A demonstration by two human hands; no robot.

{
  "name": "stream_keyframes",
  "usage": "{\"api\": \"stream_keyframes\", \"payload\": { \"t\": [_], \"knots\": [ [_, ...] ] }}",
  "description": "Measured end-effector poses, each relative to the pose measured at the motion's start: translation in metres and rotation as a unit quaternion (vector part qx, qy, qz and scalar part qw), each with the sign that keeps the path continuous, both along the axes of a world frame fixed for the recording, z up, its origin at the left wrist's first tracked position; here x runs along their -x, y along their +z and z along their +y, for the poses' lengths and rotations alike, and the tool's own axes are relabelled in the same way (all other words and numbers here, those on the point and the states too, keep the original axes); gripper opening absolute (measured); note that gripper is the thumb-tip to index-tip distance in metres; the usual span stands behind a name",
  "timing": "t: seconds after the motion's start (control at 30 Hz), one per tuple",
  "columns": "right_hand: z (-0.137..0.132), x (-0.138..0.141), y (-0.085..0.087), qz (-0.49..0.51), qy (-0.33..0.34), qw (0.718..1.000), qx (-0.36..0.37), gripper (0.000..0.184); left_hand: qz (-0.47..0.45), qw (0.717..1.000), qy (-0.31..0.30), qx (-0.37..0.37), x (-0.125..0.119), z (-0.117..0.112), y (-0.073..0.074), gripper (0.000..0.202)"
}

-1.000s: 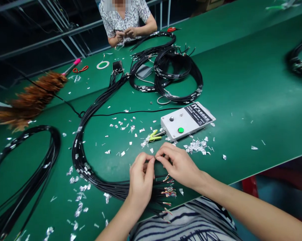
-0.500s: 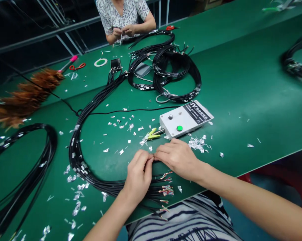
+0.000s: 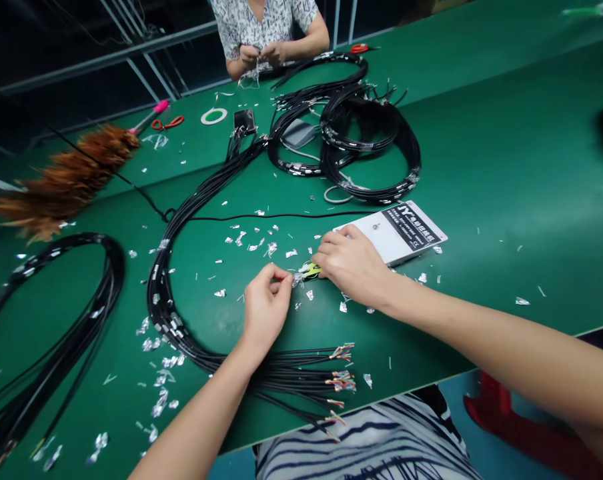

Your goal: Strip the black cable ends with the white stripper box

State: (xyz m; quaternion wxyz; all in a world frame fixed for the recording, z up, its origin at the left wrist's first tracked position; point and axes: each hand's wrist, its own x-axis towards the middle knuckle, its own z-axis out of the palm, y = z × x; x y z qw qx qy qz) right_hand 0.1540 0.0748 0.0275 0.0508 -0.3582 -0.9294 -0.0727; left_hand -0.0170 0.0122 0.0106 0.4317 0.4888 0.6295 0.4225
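My left hand (image 3: 265, 308) is pinched shut on a thin wire end, its fingertips close to a yellow-green clip (image 3: 311, 270) that sticks out of a white control box (image 3: 401, 232). My right hand (image 3: 352, 264) lies over the clip and the box's near end, fingers curled on the clip. A long bundle of black cables (image 3: 191, 200) curves round the left of my hands, and its stripped coloured ends (image 3: 342, 381) lie by the table's front edge.
Foil scraps (image 3: 251, 243) litter the green table (image 3: 506, 167). Coiled black cables (image 3: 366, 143) lie behind the box, another loop (image 3: 56, 320) at the left. A feather duster (image 3: 66, 180), red scissors (image 3: 167, 123) and a tape ring (image 3: 213, 116) lie far left. A person (image 3: 269, 33) works opposite.
Both hands have moved away from the table's front edge to the clip at the box. My right hand now covers the box's knob and green button.
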Motion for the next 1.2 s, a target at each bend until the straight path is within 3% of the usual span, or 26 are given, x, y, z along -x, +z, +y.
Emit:
{"api": "stream_keyframes", "payload": {
  "t": [0.53,0.97,1.0,1.1,1.2],
  "knots": [
    [0.003,0.000,0.002,0.014,0.016,1.000,-0.009,0.021,0.010,1.000,-0.001,0.004,-0.010,0.007,-0.008,0.016],
    [-0.002,0.001,0.011,0.008,-0.005,0.999,0.030,0.007,-0.001,1.000,0.006,-0.001,-0.010,0.008,-0.009,0.017],
    [-0.003,-0.003,0.013,0.020,-0.003,0.999,0.036,0.002,-0.002,1.000,0.006,-0.002,-0.010,0.008,-0.009,0.017],
    [-0.012,-0.029,0.021,0.123,-0.018,0.992,0.030,0.018,-0.006,1.000,0.008,-0.002,-0.009,0.007,-0.009,0.017],
    [-0.030,-0.063,0.021,0.278,-0.086,0.957,-0.017,0.016,-0.015,1.000,0.011,-0.002,-0.008,0.007,-0.009,0.017]
  ]
}}
